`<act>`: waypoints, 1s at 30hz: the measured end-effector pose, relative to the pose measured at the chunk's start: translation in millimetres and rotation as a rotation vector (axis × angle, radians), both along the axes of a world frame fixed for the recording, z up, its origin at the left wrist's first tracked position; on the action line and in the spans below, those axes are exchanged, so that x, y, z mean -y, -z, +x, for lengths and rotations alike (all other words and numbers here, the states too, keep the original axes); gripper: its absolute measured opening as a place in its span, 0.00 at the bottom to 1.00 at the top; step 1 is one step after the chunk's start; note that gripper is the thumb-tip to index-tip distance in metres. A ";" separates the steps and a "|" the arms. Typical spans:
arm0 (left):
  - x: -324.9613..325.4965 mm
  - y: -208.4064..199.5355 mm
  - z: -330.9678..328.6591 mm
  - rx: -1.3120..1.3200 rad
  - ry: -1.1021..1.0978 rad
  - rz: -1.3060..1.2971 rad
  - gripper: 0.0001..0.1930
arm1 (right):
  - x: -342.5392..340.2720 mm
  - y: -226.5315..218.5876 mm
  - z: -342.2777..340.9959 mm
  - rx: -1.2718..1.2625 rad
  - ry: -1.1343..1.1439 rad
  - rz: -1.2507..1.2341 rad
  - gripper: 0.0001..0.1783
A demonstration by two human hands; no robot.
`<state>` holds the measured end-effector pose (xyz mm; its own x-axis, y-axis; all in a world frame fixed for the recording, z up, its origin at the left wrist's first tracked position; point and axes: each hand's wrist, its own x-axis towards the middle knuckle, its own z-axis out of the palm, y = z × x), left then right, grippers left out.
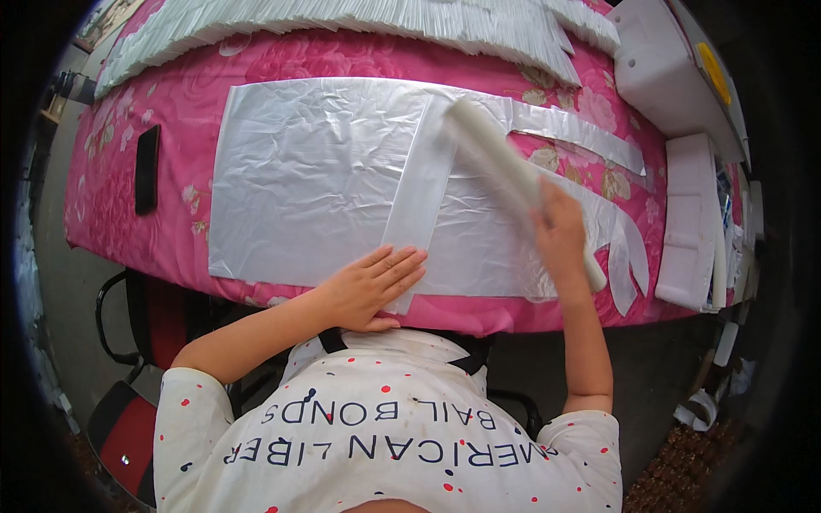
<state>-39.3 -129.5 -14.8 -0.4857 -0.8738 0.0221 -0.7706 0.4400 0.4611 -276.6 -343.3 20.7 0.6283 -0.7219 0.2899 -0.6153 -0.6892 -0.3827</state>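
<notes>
Spread over the pink floral cloth is a large, creased, whitish plastic bag [299, 188], with strap-like ends [590, 141] reaching right. A narrow plastic strip [421, 192] slants across its middle. My left hand [374, 286] lies flat at the strip's near end, fingers stretched out. My right hand [560, 227] is wrapped round a long, pale cylindrical rod [496, 154], blurred by motion. The rod slants over the right part of the bag, its far end near the strip's top. Whether it touches the plastic, I cannot tell.
Many thin, pale plastic pieces lie in overlapping rows [342, 19] along the table's far side. A black phone-like slab [147, 169] rests at left. White foam boxes [687, 218] stand at the right edge. A red-and-black chair [124, 432] is below left.
</notes>
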 end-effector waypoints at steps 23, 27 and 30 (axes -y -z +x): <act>-22.4 0.7 7.5 0.005 0.174 -0.124 0.25 | 21.0 15.3 130.8 0.088 -0.393 -0.156 0.30; -19.5 0.0 12.7 -0.129 0.201 -0.148 0.21 | -43.4 17.5 88.3 -0.039 -0.766 0.227 0.33; -18.7 -0.9 15.2 -0.294 0.195 -0.191 0.20 | -81.5 18.8 71.2 -0.066 -0.776 0.282 0.29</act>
